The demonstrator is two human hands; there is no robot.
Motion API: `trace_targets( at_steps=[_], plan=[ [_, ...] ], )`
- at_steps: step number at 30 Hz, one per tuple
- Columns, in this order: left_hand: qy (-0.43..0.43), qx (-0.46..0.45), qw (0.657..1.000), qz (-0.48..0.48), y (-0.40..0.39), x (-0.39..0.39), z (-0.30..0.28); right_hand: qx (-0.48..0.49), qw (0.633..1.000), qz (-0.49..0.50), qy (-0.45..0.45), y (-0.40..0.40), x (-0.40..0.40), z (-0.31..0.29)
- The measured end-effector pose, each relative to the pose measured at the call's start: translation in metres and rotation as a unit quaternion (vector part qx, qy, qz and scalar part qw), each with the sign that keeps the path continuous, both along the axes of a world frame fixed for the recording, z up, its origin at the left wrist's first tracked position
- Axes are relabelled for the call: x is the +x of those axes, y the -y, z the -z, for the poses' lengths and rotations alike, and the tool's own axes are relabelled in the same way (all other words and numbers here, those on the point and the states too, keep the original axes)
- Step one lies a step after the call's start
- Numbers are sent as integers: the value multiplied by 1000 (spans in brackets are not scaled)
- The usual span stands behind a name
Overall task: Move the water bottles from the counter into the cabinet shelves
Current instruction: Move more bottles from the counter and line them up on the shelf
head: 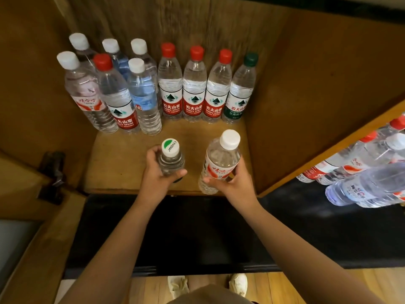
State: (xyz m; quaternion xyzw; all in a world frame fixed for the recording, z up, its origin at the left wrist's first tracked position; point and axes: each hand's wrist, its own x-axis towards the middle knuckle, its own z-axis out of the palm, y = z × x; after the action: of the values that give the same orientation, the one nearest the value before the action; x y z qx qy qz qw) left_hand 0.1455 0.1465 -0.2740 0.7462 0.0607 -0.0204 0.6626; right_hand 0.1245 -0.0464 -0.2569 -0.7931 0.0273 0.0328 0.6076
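My left hand [156, 174] grips a clear bottle with a white and green cap [170, 157], held upright over the front of the wooden cabinet shelf [114, 163]. My right hand [233, 182] grips a white-capped bottle with a red and white label [220, 161], tilted slightly, near the shelf's front right. At the back of the shelf stand several bottles: a row of three red-capped ones [194, 84], a green-capped one [240, 88], and a cluster of white-capped and red-capped ones [114, 84] at the left.
Wooden cabinet walls [317, 95] close in the shelf at left, back and right. A black counter [197, 233] runs below the shelf's front edge. Several more bottles [361, 172] lie at the right on the counter. A metal hinge [53, 174] sits at the left.
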Motion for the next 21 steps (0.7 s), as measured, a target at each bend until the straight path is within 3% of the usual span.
trace_targets(
  at_steps=[7,10,21],
  plan=[
    [-60,26,995,-77,-1,-17,12,-43,999,-11,-24,5,-9,7],
    [-89,-10,989,-117,5,-18,19,-67,998,-4,-13,0,-7,9],
    [-85,-13,977,-193,18,27,26,-57,998,19,-14,-31,41,7]
  ],
)
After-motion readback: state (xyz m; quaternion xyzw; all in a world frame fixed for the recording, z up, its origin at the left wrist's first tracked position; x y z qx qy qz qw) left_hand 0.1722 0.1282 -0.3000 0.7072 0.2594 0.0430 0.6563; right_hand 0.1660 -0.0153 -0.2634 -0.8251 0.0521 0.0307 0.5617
